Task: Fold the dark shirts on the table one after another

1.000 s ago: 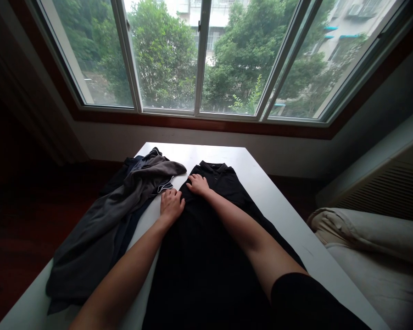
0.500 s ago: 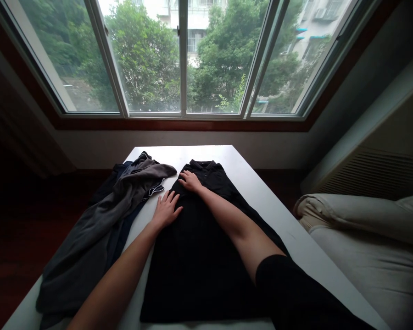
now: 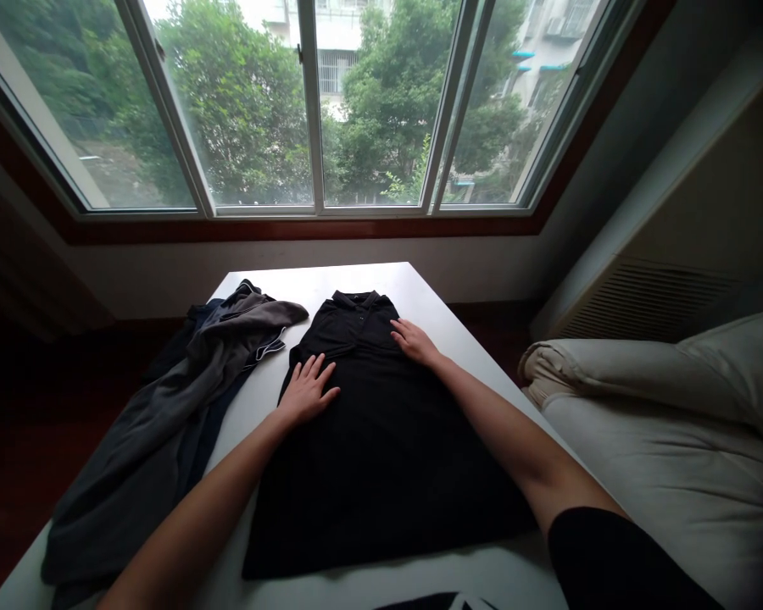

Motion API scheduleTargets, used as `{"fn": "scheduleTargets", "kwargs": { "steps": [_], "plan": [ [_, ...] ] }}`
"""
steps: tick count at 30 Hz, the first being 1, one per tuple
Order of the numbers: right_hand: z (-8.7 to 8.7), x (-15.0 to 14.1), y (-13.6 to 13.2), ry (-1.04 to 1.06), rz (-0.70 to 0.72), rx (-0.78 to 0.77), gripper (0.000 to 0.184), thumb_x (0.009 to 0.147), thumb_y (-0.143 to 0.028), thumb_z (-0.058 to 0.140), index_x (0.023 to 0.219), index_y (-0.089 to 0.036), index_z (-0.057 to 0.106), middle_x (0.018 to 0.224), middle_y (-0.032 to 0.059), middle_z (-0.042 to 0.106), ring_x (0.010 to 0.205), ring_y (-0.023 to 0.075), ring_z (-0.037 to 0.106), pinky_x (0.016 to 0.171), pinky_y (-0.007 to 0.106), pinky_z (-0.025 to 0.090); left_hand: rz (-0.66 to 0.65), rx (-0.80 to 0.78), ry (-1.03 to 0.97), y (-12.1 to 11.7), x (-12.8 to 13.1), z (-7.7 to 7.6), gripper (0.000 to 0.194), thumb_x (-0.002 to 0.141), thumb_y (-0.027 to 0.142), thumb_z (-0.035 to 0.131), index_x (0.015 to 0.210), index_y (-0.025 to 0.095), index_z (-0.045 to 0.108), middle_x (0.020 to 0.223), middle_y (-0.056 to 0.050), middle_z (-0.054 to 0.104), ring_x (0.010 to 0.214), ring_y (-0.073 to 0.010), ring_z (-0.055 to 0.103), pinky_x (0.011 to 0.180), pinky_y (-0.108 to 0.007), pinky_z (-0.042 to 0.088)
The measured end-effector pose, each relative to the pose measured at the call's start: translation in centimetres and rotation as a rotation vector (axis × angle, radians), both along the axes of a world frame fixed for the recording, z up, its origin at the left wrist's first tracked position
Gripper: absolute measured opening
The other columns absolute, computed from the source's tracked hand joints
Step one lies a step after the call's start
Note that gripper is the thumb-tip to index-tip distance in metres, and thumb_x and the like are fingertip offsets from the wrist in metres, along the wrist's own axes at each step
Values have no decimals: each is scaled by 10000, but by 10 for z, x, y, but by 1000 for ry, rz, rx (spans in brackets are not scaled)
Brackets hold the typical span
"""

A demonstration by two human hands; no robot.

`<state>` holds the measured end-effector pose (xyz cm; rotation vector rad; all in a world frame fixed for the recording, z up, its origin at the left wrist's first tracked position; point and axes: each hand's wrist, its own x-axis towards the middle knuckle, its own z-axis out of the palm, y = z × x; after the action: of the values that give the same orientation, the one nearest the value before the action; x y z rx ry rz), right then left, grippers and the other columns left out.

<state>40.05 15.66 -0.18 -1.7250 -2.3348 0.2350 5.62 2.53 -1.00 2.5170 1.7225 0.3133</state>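
A black polo shirt (image 3: 381, 440) lies flat on the white table (image 3: 420, 292), collar towards the window. My left hand (image 3: 306, 391) rests flat on the shirt's left shoulder area, fingers spread. My right hand (image 3: 413, 341) lies flat on the shirt's right shoulder near the collar, fingers stretched out. Neither hand holds anything.
A heap of grey and dark blue clothes (image 3: 171, 424) covers the table's left side and hangs over its edge. A white cushion or bedding (image 3: 661, 424) lies close on the right. Large windows (image 3: 305, 102) stand behind the table. A vented unit (image 3: 642, 296) sits at the right wall.
My right hand has slid from the shirt's left shoulder across to its right shoulder. My left hand has opened from curled to flat and stayed on the left. The camera view shifted right.
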Motion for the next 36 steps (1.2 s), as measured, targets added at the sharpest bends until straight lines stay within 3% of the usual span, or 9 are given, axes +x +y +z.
{"fn": "scheduleTargets", "kwargs": {
  "steps": [5, 9, 13, 16, 19, 23, 26, 31, 36],
  "plan": [
    [-18, 25, -4, -55, -36, 15, 578, 1053, -532, 339, 1572, -296, 432, 1662, 35, 315, 1537, 263, 269, 1252, 421, 206, -19, 3, 9, -3, -2, 0, 664, 999, 624, 419, 1592, 328, 363, 1705, -51, 218, 1580, -303, 153, 1257, -544, 158],
    [-23, 39, 2, -73, -176, 28, 597, 1064, -520, 290, 1579, -245, 415, 1652, 80, 332, 1533, 288, 269, 1240, 457, 220, -25, -20, 17, -6, -14, -3, 684, 1001, 648, 386, 1605, 329, 338, 1709, -24, 198, 1584, -296, 134, 1268, -532, 145],
    [-27, 47, 1, -71, -171, 18, 624, 1055, -553, 312, 1587, -236, 392, 1660, 92, 311, 1538, 298, 255, 1244, 477, 203, -24, -21, 12, -12, -22, 1, 677, 1000, 619, 419, 1596, 304, 361, 1704, -33, 222, 1583, -296, 137, 1275, -521, 145],
    [-30, 52, -4, -42, -112, 36, 615, 1058, -526, 337, 1606, -246, 352, 1652, 88, 331, 1528, 285, 285, 1243, 454, 215, -64, -19, 3, -24, -8, 13, 630, 1000, 560, 468, 1564, 282, 420, 1685, -65, 280, 1573, -311, 176, 1269, -553, 149],
    [-26, 55, -2, 0, -79, 57, 561, 1052, -486, 395, 1557, -246, 442, 1596, 93, 429, 1480, 271, 373, 1219, 407, 269, -218, -30, -29, -44, 27, 29, 569, 995, 509, 508, 1515, 279, 481, 1653, -78, 352, 1547, -311, 256, 1266, -555, 172],
    [-6, 44, 11, 79, -126, 94, 450, 1032, -451, 469, 1398, -223, 599, 1379, 109, 629, 1267, 245, 575, 1081, 333, 414, -525, -113, -67, -76, 82, 43, 604, 957, 505, 584, 1511, 293, 473, 1640, -85, 374, 1526, -320, 303, 1258, -550, 213],
    [8, 23, 25, 78, -206, 98, 405, 1019, -473, 496, 1291, -216, 653, 1237, 124, 685, 1118, 254, 633, 954, 329, 468, -667, -170, -91, -98, 105, 45, 685, 955, 550, 568, 1562, 281, 400, 1667, -107, 314, 1541, -338, 268, 1261, -576, 182],
    [18, -9, 55, 17, -302, 32, 378, 1004, -512, 512, 1140, -210, 694, 1174, 143, 687, 1098, 283, 628, 901, 356, 477, -681, -227, -132, -121, 103, 43, 745, 972, 579, 522, 1617, 288, 290, 1705, -95, 200, 1573, -336, 165, 1273, -588, 104],
    [18, -30, 79, 26, -406, 19, 442, 987, -563, 521, 1204, -200, 648, 1238, 168, 631, 1137, 305, 603, 904, 387, 488, -682, -249, -114, -135, 89, 44, 790, 963, 579, 531, 1637, 298, 229, 1718, -70, 129, 1579, -331, 132, 1279, -581, 93]
  ]
}}
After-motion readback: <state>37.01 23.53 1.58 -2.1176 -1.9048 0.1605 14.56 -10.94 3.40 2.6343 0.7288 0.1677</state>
